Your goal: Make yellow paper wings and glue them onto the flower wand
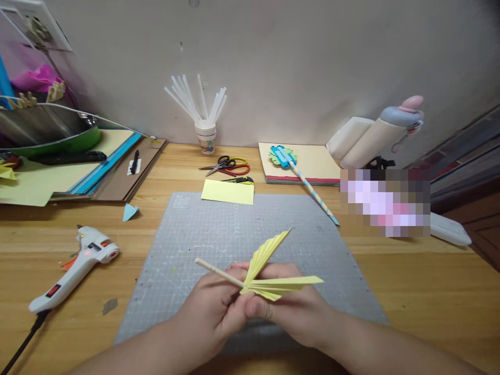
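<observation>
Over the middle of a grey cutting mat [187,229], my two hands meet around a craft piece. My left hand [214,299] is closed around a thin wooden stick [213,269], whose free end points up and left. Yellow pleated paper [269,250] spreads in folded wings from the stick's other end. My right hand [291,304] is closed on this paper near its gathered base, thumb in front and fingers behind. The fingertips of both hands nearly touch there, and the join is partly hidden.
A white glue gun [74,271] lies left. Behind the mat are a yellow paper sheet [227,192], a utility knife [244,180], scissors [222,165] and a paper cup [206,139] of white sticks. A paper flower [283,156] rests at back right, near a bottle [385,133].
</observation>
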A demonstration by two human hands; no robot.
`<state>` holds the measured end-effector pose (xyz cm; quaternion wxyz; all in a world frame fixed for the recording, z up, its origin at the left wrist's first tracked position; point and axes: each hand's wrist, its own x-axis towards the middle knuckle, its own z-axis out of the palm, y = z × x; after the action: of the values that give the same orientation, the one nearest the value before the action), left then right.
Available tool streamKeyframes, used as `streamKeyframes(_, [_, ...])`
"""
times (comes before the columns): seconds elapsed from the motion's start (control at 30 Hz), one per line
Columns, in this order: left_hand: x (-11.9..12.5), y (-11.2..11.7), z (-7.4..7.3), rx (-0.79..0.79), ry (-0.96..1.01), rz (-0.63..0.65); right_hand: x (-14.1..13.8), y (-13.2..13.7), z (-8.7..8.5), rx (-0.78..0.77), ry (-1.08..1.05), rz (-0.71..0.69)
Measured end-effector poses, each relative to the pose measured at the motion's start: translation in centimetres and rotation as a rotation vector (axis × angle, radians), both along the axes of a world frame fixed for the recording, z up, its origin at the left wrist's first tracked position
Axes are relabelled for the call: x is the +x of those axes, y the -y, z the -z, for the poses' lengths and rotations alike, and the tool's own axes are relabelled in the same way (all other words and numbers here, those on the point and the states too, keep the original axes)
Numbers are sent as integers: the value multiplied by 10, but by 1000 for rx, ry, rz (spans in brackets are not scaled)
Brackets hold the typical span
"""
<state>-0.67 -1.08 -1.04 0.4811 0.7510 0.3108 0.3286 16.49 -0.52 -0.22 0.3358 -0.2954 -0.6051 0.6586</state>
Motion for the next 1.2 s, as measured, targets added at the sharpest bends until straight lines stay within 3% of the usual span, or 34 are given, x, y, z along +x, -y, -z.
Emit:
streamKeyframes(0.13, [-2, -6, 3, -56, -76, -126, 0, -9, 8, 5, 67, 10])
streamKeyframes(0.23, [-6, -11, 5, -78, -101, -272, 3, -16, 14, 159, 244, 75])
streamKeyframes(0.37, [-4, -13, 7, -353, 84, -333, 6, -22, 18, 385, 371, 178])
streamKeyframes(0.47, [0, -13, 7, -497, 235, -320, 10, -27, 21, 363, 373, 325])
streamKeyframes(0.57, [1, -14, 8, -533, 195, -350, 21, -39, 22, 313, 432, 548])
streamKeyframes(0.67, [0, -15, 9, -492, 69, -390, 40, -59, 21, 389, 763, 640])
streamKeyframes(0.8, [-1, -14, 10, -376, -59, -399, 62, -77, 20, 397, 1294, 553])
streamKeyframes(0.9, [-2, -13, 10, -337, -116, -390, 63, -75, 17, 523, 1460, 553])
streamKeyframes(0.97, [-2, -13, 10, -329, -139, -392, 56, -66, 13, 664, 1380, 573])
streamKeyframes(1.03, [-2, -13, 11, -331, -135, -397, 43, -53, 8, 667, 1102, 497])
streamKeyframes(1.07, [-1, -13, 11, -337, -121, -400, 34, -45, 6, 579, 899, 403])
streamKeyframes(1.13, [1, -12, 11, -347, -76, -402, 17, -31, 5, 209, 490, 232])
streamKeyframes(1.2, [4, -11, 11, -368, -14, -377, 2, -19, 7, -87, 153, 151])
